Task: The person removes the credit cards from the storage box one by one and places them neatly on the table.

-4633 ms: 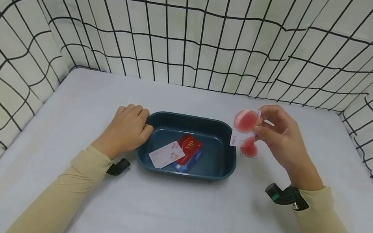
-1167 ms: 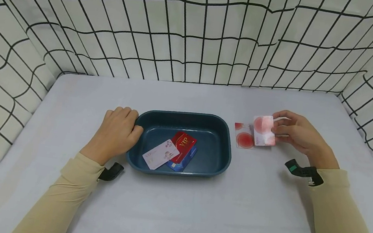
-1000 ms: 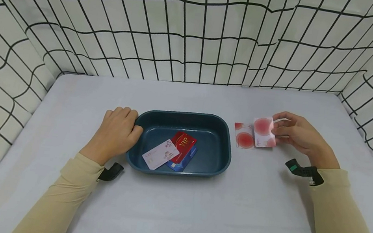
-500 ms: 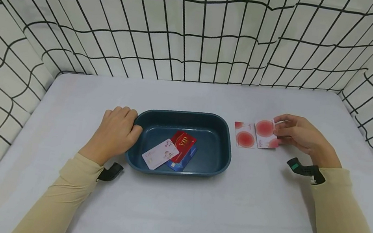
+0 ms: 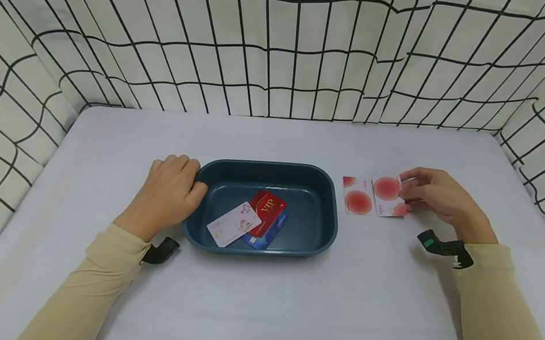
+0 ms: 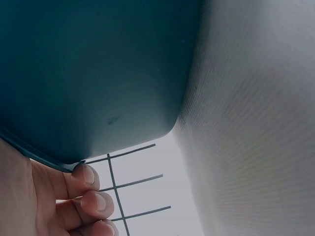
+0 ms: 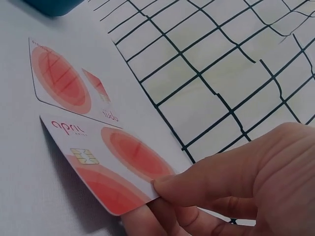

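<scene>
Over the last few seconds, the right hand (image 5: 436,196) has carried the held card (image 5: 386,195) down from above the right end of the blue-green tray (image 5: 309,221) to a spot right of it, just beside a similar pink card (image 5: 358,198). This suggests the placing is nearly done but not finished, since the fingers (image 7: 206,184) are clamped on the card. The left hand (image 5: 167,190) grips the tray's left end; a white card (image 5: 232,225), a red card (image 5: 268,214) and a blue card (image 5: 264,239) overlap inside the tray.

In the head view, the held card looks almost flat on the tabletop (image 5: 257,313). The right wrist view instead shows its hand-side edge raised over shadow, plus a chip (image 7: 84,156). Only the left wrist view shows curled fingertips (image 6: 93,202) by the outside of the tray's rim.
</scene>
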Available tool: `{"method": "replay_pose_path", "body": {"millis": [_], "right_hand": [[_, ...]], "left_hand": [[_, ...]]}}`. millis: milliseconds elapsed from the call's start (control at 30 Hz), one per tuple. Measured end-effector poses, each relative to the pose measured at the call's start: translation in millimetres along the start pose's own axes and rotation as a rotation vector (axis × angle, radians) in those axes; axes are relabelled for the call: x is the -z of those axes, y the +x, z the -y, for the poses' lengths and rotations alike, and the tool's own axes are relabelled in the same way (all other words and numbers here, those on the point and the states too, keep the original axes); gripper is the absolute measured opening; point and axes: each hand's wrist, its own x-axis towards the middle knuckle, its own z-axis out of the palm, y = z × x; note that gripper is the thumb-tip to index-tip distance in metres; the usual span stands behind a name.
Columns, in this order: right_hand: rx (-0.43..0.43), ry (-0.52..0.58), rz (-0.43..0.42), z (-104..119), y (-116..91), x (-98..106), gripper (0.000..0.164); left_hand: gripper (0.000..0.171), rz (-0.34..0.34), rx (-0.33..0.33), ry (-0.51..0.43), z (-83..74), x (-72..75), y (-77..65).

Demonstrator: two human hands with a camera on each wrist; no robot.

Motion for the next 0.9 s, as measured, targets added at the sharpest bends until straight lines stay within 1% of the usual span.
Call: {"method": "replay_pose_path", "body": {"millis": [233, 567, 900], "right_hand": [[-0.014, -0.117, -0.036, 1.2, 0.1, -2.3, 0.053], [-0.029, -0.164, -0.032, 0.9, 2.4, -3.7, 0.054], [-0.026, -0.217, -0.055, 3.7, 0.7, -6.7, 0.054]], "left_hand": [[0.017, 0.0, -0.002, -0.004, 0.3, 0.0, 0.7], [0.017, -0.005, -0.005, -0.006, 0.8, -0.8, 0.4], [0.017, -0.012, -0.008, -0.013, 0.7, -1.4, 0.3]]}}
